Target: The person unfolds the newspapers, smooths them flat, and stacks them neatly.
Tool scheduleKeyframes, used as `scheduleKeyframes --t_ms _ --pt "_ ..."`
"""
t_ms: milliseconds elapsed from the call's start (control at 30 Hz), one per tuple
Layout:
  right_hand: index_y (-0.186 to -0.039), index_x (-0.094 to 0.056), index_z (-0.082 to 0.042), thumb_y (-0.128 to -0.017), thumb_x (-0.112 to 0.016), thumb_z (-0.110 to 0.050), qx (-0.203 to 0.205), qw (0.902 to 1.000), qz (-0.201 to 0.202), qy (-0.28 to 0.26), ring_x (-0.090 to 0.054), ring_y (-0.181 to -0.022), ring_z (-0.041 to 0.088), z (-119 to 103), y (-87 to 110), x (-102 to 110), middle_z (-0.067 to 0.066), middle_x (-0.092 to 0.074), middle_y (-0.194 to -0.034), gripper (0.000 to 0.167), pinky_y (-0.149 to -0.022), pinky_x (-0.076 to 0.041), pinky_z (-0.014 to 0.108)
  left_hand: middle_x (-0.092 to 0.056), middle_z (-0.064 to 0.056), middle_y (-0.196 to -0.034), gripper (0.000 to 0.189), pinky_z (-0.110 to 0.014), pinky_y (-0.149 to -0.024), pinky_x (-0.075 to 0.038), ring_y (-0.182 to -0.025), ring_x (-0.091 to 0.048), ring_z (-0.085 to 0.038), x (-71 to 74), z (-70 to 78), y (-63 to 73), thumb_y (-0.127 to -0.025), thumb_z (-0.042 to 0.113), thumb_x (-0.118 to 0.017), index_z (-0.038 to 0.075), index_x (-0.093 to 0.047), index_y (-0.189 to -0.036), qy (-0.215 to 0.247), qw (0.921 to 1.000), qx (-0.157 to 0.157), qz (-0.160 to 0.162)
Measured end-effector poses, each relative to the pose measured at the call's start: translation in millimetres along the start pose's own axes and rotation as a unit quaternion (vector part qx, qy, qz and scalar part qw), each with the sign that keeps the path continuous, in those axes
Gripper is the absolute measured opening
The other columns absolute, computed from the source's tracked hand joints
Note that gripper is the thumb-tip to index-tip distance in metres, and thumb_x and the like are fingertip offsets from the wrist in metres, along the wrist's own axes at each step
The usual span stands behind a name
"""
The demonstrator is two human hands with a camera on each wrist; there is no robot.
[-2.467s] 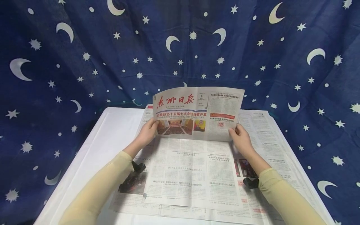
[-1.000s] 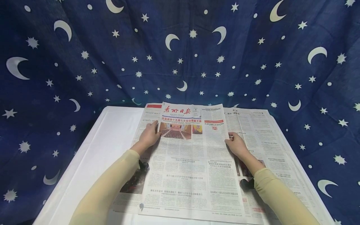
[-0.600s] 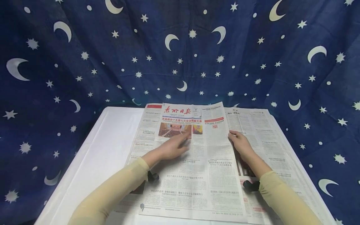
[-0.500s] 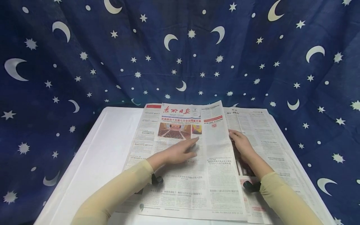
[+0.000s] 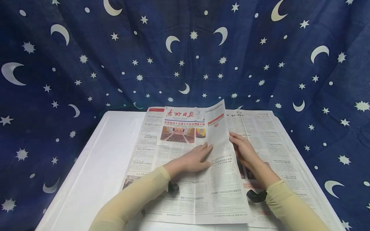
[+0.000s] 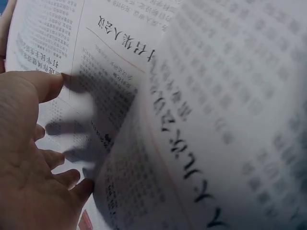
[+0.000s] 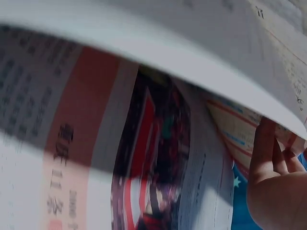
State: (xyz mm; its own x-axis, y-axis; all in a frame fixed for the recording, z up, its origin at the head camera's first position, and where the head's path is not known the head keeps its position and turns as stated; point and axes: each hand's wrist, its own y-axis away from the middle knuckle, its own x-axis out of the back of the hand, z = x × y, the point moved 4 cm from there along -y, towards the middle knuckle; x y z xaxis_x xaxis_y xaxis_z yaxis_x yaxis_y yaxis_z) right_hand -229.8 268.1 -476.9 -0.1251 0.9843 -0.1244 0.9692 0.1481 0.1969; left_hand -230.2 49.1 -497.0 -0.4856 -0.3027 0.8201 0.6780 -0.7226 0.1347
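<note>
A folded newspaper [image 5: 208, 179] with a red masthead lies over opened newspaper sheets, a crease running lengthwise down its middle. Its right part tilts up off the sheets, top right corner raised. My right hand [image 5: 250, 155] holds the right edge; in the right wrist view, that hand's fingers [image 7: 264, 148] are at the lifted paper's edge, partly hidden by it. My left hand [image 5: 192, 159] rests on the front page beside the crease, fingers extended. Up close in the left wrist view, the left hand [image 6: 24, 143] has spread fingers against the bulging paper.
The opened newspaper sheets [image 5: 271, 144] show on both sides underneath. They lie on a white-covered table [image 5: 95, 166], whose left part is bare white. A dark blue curtain [image 5: 185, 48] with moons and stars hangs behind. Black wrist cameras [image 5: 256, 196] sit under both wrists.
The newspaper's upper half was swung back flat. My left hand then left its left edge and moved right to the middle, while my right hand raised the right edge.
</note>
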Motion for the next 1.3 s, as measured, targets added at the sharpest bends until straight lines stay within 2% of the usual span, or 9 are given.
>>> scheduleKeyframes --t_ms 133,267,433,600,833,1000,1067,1233,1300 --pt "-0.16 -0.028 -0.003 -0.112 -0.043 -0.027 0.004 0.9996 -0.002 -0.027 -0.065 -0.111 0.014 0.2 -0.6 -7.1 0.012 -0.05 -0.139 0.056 -0.092 -0.056 0.03 -0.017 -0.01 -0.17 0.08 -0.041 -0.125 -0.016 -0.155 -0.019 -0.028 -3.9 -2.4 0.1 -0.103 0.05 -0.052 0.02 -0.012 -0.166 -0.01 0.9999 0.006 -0.003" --pt "-0.161 -0.027 -0.006 -0.112 -0.042 -0.03 -0.004 0.9981 -0.009 -0.061 -0.062 -0.116 0.014 1.9 -0.9 -15.2 0.009 -0.047 -0.142 0.056 -0.098 -0.053 0.031 -0.022 -0.009 -0.169 0.082 -0.037 -0.124 -0.016 -0.154 -0.022 -0.025 -1.5 -0.5 -2.4 -0.103 0.042 -0.057 0.014 -0.012 -0.166 0.003 0.9997 -0.013 0.019" --pt "-0.16 -0.027 -0.009 -0.112 -0.04 -0.035 -0.028 0.9907 -0.03 -0.13 -0.056 -0.128 0.017 3.4 -2.4 -26.5 0.008 -0.044 -0.149 0.057 -0.107 -0.047 0.033 -0.027 -0.012 -0.166 0.079 -0.032 -0.122 -0.021 -0.152 -0.028 -0.023 9.3 7.7 -6.8 -0.099 0.022 -0.054 0.008 -0.012 -0.165 0.11 0.9923 -0.012 0.054" --pt "-0.16 -0.025 -0.013 -0.112 -0.038 -0.035 -0.047 0.9779 -0.061 -0.195 -0.043 -0.142 0.021 3.8 -3.6 -37.8 0.006 -0.037 -0.154 0.055 -0.112 -0.042 0.033 -0.026 -0.011 -0.167 0.072 -0.035 -0.118 -0.033 -0.142 -0.043 -0.025 19.7 18.5 -9.1 -0.101 0.024 -0.04 0.009 -0.01 -0.165 0.25 0.965 0.021 0.078" --pt "-0.16 -0.028 -0.018 -0.112 -0.036 -0.035 -0.042 0.9707 -0.074 -0.225 -0.043 -0.142 0.023 4.9 -5.6 -50.6 0.006 -0.037 -0.155 0.051 -0.11 -0.045 0.038 -0.029 -0.009 -0.166 0.071 -0.04 -0.106 -0.048 -0.146 -0.039 -0.029 29.6 22.9 -6.3 -0.109 0.048 -0.036 0.019 -0.007 -0.167 0.324 0.9384 0.056 0.105" --pt "-0.162 -0.025 -0.016 -0.113 -0.034 -0.032 -0.039 0.9838 -0.066 -0.162 -0.057 -0.128 0.023 7.6 -7.3 -59.1 0.015 -0.036 -0.154 0.052 -0.104 -0.05 0.045 -0.034 -0.015 -0.163 0.082 -0.041 -0.1 -0.053 -0.144 -0.041 -0.032 35.2 21.3 -3.1 -0.105 0.058 -0.042 0.018 -0.006 -0.167 0.375 0.9181 0.08 0.099" --pt "-0.162 -0.025 -0.016 -0.113 -0.035 -0.028 -0.032 0.9911 -0.058 -0.115 -0.062 -0.122 0.024 7.9 -7.9 -62.5 0.018 -0.04 -0.15 0.052 -0.1 -0.053 0.045 -0.03 -0.018 -0.164 0.087 -0.043 -0.097 -0.055 -0.144 -0.041 -0.034 38.6 20.0 -2.1 -0.103 0.06 -0.045 0.016 -0.004 -0.166 0.409 0.9031 0.09 0.096" --pt "-0.161 -0.032 -0.018 -0.109 -0.047 -0.023 -0.005 0.9996 -0.021 -0.019 -0.068 -0.11 0.027 3.5 -8.6 -70.9 0.019 -0.05 -0.142 0.054 -0.09 -0.059 0.045 -0.005 -0.019 -0.17 0.094 -0.047 -0.092 -0.058 -0.14 -0.044 -0.042 53.0 16.6 -0.6 -0.1 0.059 -0.053 0.018 -0.001 -0.166 0.469 0.8679 0.132 0.095" --pt "-0.16 -0.035 -0.02 -0.108 -0.05 -0.023 0.004 0.9998 -0.005 0.018 -0.069 -0.106 0.027 1.0 -8.3 -73.7 0.016 -0.052 -0.142 0.054 -0.086 -0.06 0.043 0.004 -0.017 -0.17 0.094 -0.048 -0.092 -0.058 -0.137 -0.047 -0.044 60.1 15.8 -0.1 -0.1 0.056 -0.056 0.019 -0.001 -0.166 0.475 0.8615 0.15 0.098"
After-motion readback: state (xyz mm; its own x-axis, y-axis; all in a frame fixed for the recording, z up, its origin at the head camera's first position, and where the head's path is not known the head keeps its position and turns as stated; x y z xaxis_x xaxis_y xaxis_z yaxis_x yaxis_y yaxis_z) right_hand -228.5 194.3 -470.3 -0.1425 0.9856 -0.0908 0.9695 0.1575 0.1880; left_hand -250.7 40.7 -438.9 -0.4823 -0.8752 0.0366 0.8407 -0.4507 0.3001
